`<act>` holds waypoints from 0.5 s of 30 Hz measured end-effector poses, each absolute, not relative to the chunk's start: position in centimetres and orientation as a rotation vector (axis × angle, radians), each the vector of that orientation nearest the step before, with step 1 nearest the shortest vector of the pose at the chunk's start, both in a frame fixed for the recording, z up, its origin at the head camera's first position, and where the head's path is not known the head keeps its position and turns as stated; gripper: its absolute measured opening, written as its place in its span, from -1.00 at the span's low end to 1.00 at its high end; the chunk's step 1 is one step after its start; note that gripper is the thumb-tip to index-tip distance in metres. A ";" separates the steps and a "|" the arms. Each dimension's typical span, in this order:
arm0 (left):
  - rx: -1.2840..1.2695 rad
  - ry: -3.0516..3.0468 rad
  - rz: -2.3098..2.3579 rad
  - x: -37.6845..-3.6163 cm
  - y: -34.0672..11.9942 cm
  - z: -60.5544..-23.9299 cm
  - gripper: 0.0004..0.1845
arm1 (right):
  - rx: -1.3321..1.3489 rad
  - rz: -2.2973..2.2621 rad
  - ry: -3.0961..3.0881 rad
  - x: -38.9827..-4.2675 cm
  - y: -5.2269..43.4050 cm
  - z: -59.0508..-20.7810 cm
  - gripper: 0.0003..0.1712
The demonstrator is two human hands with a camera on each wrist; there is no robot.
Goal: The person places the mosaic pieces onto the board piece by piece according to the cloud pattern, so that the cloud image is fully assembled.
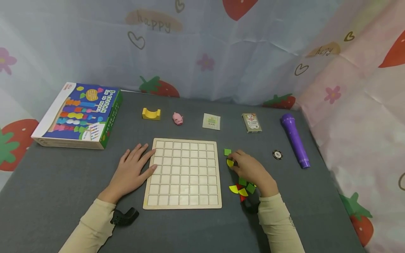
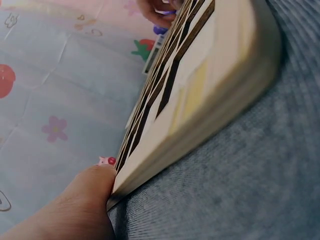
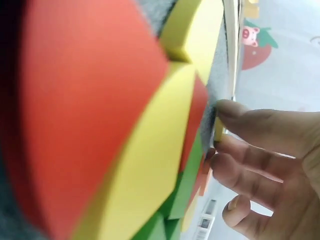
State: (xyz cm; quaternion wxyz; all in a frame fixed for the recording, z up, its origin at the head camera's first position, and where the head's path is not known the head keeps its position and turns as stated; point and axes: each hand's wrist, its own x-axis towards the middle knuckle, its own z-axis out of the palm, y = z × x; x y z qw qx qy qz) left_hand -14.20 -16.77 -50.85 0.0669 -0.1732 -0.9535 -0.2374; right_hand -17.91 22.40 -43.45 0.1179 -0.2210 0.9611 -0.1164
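Pinching a yellow piece point(image 1: 230, 163) between thumb and fingertips: right hand point(image 1: 251, 171), just off the right edge of the wooden grid board point(image 1: 184, 173), near its upper half. Seen from the right wrist view as a thin yellow edge point(image 3: 218, 131) caught at the fingertips point(image 3: 235, 111), fingers curled loosely about it. Lying just above that pinch, a small green square point(image 1: 227, 152), apart from the hand. Heaped below the hand, still right of the board's lower corner, a small pile of yellow, green and red pieces point(image 1: 242, 188), partly hidden under the wrist; looming huge and blurred in the right wrist view point(image 3: 125, 120).

Resting flat against the board's left edge: left hand point(image 1: 130, 172), fingers straight and spread, tips touching the rim, gripping nothing. Confirmed close up by a fingertip point(image 2: 92, 187) pressed to the board's edge point(image 2: 200, 115).

Beyond the board, in a row from left to right: colourful game box point(image 1: 79, 114), yellow arch block point(image 1: 151, 114), pink pig point(image 1: 178, 118), small card packet point(image 1: 211, 121), deck of playing cards point(image 1: 251, 122), purple torch point(image 1: 295, 140). Between torch and right hand, a dark poker chip point(image 1: 277, 154). All on a grey cloth-covered table point(image 1: 47, 196).
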 end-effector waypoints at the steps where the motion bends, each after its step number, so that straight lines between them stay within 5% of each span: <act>1: -0.523 -2.876 -0.714 -14.2 -16.8 -50.8 -0.34 | -0.652 -0.343 2.818 -17.9 22.3 -43.4 -0.58; 15: -0.593 -2.880 -0.642 -13.9 -16.8 -50.7 -0.35 | -0.919 -0.440 2.772 -18.9 15.7 -42.1 -0.60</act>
